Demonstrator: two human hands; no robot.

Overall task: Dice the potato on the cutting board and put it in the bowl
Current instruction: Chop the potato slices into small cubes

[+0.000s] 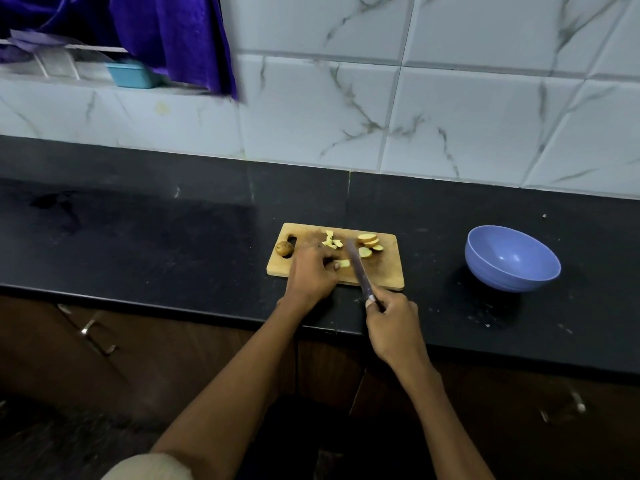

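A wooden cutting board (388, 271) lies on the black counter. Round potato slices (369, 241) sit at its far right, small cut pieces (331, 240) at its far middle, and a potato end (284, 248) at the board's handle hole. My left hand (311, 271) pinches a pale potato strip (343, 263) against the board. My right hand (391, 323) grips the handle of a knife (358, 270), whose blade lies just right of that strip. An empty blue bowl (512, 258) stands apart to the right of the board.
A white marble-tiled wall (450, 116) rises behind the black counter (138, 244). A purple cloth (173, 36) hangs at the upper left over a ledge with a teal container (130, 74). Brown cabinet doors with metal handles (93, 336) are below the counter edge.
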